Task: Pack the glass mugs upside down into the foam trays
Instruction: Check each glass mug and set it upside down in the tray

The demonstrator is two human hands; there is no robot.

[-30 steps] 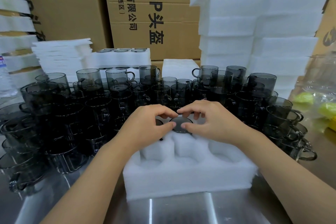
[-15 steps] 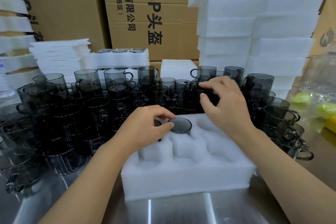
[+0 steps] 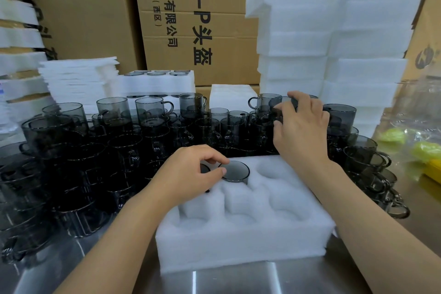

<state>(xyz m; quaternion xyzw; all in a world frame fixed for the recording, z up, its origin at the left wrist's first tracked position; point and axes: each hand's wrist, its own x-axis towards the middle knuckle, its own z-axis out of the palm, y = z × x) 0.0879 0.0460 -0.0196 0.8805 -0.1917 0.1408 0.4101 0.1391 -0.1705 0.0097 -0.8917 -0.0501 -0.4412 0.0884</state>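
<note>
From the head view, our left grip [image 3: 191, 174] pinches the edge of the upturned mug [image 3: 236, 170] seated in the foam tray's [image 3: 238, 246] back middle pocket. Our right grip [image 3: 303, 126] curls around an upright mug [image 3: 278, 106] in the pile [image 3: 143, 150] behind the tray.

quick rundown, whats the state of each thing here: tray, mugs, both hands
foam tray, two back pockets filled, the rest empty
seated mug, upside down in the back middle pocket
second mug, upside down, mostly hidden under the left hand
left hand, pinches the seated mug's base edge
right hand, grips the top mug
top mug, upright on the pile
loose mugs, upright, stacked
rear tray, full
</note>
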